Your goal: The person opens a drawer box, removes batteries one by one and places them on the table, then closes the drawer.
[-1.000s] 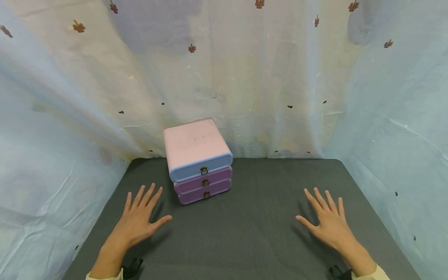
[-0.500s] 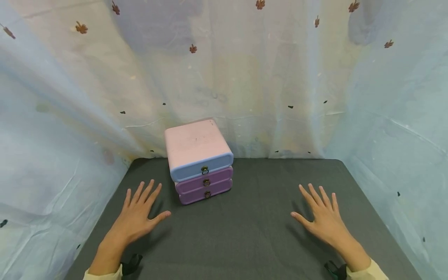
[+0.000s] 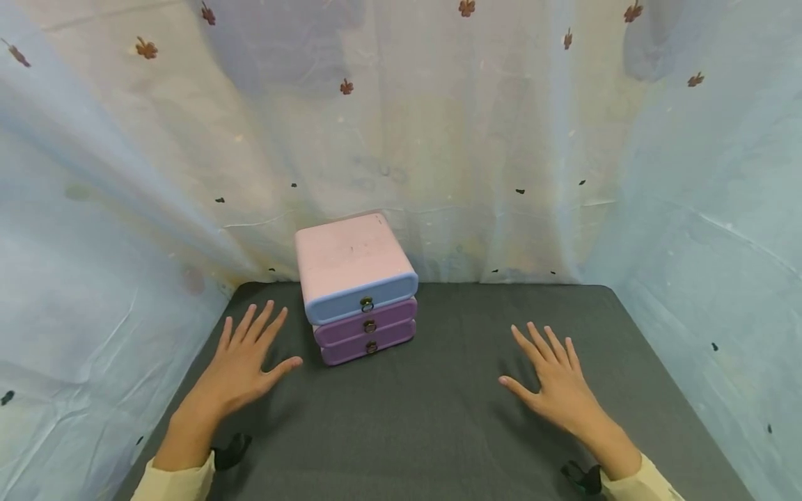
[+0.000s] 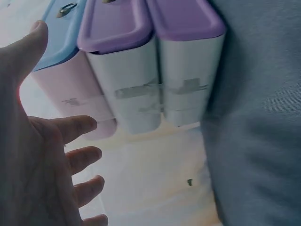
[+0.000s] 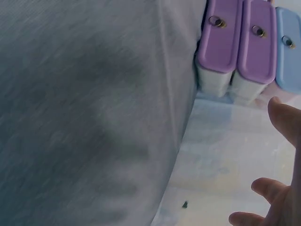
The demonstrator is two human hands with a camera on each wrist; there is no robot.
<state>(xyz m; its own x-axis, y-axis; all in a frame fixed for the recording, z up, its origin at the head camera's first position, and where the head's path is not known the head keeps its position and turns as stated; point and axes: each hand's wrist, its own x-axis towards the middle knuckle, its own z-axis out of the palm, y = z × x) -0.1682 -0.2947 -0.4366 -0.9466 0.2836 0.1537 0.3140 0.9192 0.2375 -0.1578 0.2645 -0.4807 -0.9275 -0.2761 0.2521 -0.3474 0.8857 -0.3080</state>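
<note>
A small stack of three drawers (image 3: 357,257) stands at the back of the table, left of the middle. Its top unit is pink with a blue front; the two lower fronts are purple. Each front carries a small ring pull, and all three look closed. My left hand (image 3: 241,372) hovers just left of the stack, fingers spread, touching nothing. Out to the right, my right hand (image 3: 557,390) also hangs above the table with spread fingers and holds nothing. In the left wrist view the white sides of the lower drawers (image 4: 127,89) show strips of tape.
A dark grey cloth covers the table (image 3: 438,417). Pale patterned curtains (image 3: 438,139) hang along the back and both sides, close behind the drawers. Black straps (image 3: 232,451) are at both wrists, beside pale yellow sleeves.
Both hands have moved forward over the table, the right one also leftward toward the middle. The drawers have stayed in place.
</note>
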